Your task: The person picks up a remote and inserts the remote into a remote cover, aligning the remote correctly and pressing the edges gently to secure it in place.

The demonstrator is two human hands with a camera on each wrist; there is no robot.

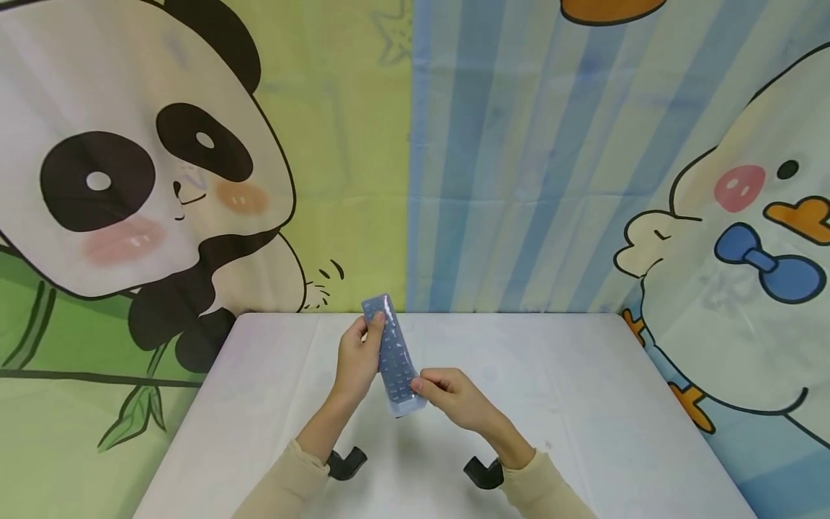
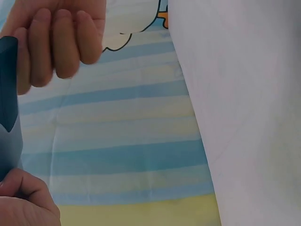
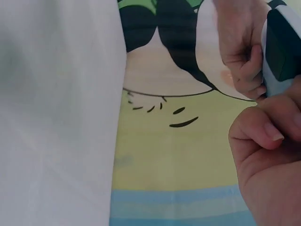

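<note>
A long, slim remote control [image 1: 394, 353] with rows of small buttons is held tilted above the table, inside a translucent bluish sleeve [image 1: 407, 408]. My left hand [image 1: 358, 358] grips its upper part, thumb across the front. At the lower right corner, my right hand [image 1: 456, 398] pinches the sleeve's edge between thumb and curled index finger. Seen from the left wrist, a dark end of the remote [image 2: 8, 84] shows above the paler sleeve [image 2: 10, 148]. From the right wrist, the left hand's fingers [image 3: 247, 70] wrap its side, while my right hand [image 3: 268, 155] hides part of it.
A white-covered table [image 1: 311, 432] spreads beneath both hands. Behind it hangs a cloth backdrop [image 1: 519, 158] with stripes, a panda and a duck. Black wrist mounts [image 1: 346, 463] jut inward from the sleeves of the person's top.
</note>
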